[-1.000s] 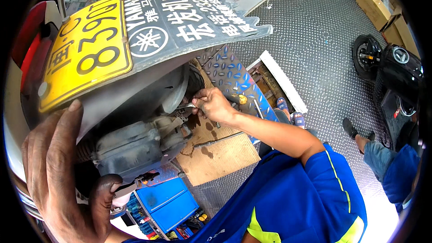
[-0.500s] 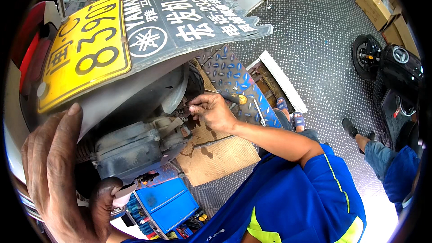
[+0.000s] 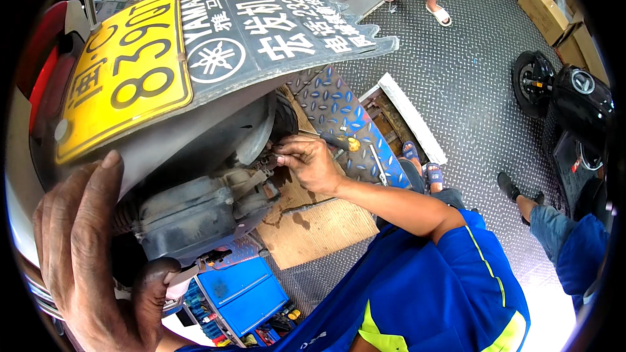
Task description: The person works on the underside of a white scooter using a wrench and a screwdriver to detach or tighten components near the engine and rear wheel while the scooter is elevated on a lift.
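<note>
My right hand (image 3: 310,164) reaches under the rear of a scooter, beside a small greasy metal part (image 3: 266,161) at the end of a dusty grey casing (image 3: 186,212). Thumb and fingertips are pinched together; whatever is between them is too small or hidden to tell. At the left, my left hand (image 3: 81,248) is spread along the scooter's tail, fingers stretched out, skin blackened with grease. Its fingertips lie by the lower edge of the yellow number plate (image 3: 124,75). The black mudguard (image 3: 280,32) sticks out above the casing.
Cardboard (image 3: 319,231) lies below my right arm. A screwdriver (image 3: 342,142) and a silver wrench (image 3: 378,164) rest on the blue tread plate (image 3: 326,101). A blue tool cabinet (image 3: 241,293) stands below. One person (image 3: 567,248) is at the right; others stand at the top. A black scooter (image 3: 574,94) is parked at right.
At the top, one person has stepped into view, legs farther right and nearer than before. My right hand stays pinched at the same place, with only a slight shift. My left hand hardly moves.
</note>
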`<action>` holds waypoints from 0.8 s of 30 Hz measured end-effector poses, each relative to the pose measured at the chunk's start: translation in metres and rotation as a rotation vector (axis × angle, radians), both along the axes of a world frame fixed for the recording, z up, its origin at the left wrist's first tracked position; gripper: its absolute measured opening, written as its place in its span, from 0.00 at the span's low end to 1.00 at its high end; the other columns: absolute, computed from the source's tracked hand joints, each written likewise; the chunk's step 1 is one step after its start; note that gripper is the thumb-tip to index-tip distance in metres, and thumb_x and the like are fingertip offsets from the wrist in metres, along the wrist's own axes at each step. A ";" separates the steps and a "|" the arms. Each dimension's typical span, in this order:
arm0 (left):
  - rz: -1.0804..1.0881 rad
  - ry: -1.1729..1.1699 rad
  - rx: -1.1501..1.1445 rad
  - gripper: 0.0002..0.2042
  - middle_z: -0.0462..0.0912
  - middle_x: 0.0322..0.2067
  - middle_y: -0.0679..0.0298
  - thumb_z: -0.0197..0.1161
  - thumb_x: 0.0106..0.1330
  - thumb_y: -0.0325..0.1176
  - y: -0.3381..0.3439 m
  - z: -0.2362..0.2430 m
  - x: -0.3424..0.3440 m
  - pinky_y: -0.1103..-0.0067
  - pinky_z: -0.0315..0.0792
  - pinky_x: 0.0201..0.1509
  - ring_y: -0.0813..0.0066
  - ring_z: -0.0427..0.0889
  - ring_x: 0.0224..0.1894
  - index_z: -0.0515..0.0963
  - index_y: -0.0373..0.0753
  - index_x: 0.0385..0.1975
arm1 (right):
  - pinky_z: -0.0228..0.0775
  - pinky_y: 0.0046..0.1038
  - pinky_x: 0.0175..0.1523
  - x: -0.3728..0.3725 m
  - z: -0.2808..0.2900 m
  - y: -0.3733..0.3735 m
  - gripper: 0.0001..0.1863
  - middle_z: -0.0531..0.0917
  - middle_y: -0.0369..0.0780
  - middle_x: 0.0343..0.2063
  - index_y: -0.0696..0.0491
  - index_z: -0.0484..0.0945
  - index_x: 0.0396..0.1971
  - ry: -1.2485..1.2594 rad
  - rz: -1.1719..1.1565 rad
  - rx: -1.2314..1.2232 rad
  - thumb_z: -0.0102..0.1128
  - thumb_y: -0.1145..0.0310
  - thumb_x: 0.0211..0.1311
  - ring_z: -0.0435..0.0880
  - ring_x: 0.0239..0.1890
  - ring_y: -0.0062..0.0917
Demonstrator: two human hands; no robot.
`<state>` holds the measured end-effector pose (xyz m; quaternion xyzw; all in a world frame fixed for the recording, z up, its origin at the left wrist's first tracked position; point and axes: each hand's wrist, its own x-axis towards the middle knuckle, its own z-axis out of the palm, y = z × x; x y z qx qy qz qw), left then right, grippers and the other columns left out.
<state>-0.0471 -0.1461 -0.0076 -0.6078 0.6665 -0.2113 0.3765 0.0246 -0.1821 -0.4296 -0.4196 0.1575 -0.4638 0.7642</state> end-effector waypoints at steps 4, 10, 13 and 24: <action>-0.023 -0.003 -0.016 0.39 0.79 0.57 0.44 0.63 0.59 0.54 0.002 -0.002 0.002 0.57 0.65 0.68 0.46 0.75 0.63 0.73 0.32 0.65 | 0.80 0.30 0.45 0.003 -0.008 0.002 0.09 0.86 0.46 0.40 0.63 0.86 0.39 0.124 -0.189 -0.231 0.69 0.81 0.57 0.88 0.41 0.34; -0.002 0.032 -0.011 0.39 0.79 0.57 0.44 0.63 0.58 0.55 0.002 -0.002 0.002 0.57 0.66 0.68 0.46 0.75 0.62 0.73 0.32 0.65 | 0.81 0.31 0.41 -0.003 0.002 0.005 0.09 0.87 0.47 0.40 0.64 0.86 0.37 0.173 -0.273 -0.445 0.70 0.82 0.54 0.89 0.36 0.37; 0.048 0.027 0.020 0.39 0.78 0.57 0.44 0.62 0.59 0.55 0.001 0.001 0.001 0.58 0.67 0.66 0.46 0.76 0.61 0.73 0.31 0.65 | 0.80 0.34 0.43 -0.005 0.010 0.015 0.12 0.85 0.48 0.41 0.63 0.85 0.40 0.151 -0.130 -0.477 0.68 0.83 0.53 0.87 0.39 0.40; -0.034 0.111 -0.026 0.39 0.78 0.54 0.42 0.61 0.62 0.58 0.000 -0.006 0.008 0.60 0.70 0.63 0.47 0.77 0.57 0.73 0.28 0.64 | 0.79 0.35 0.43 -0.016 0.024 0.018 0.13 0.84 0.48 0.41 0.63 0.83 0.43 0.046 -0.265 -0.547 0.66 0.80 0.56 0.86 0.40 0.41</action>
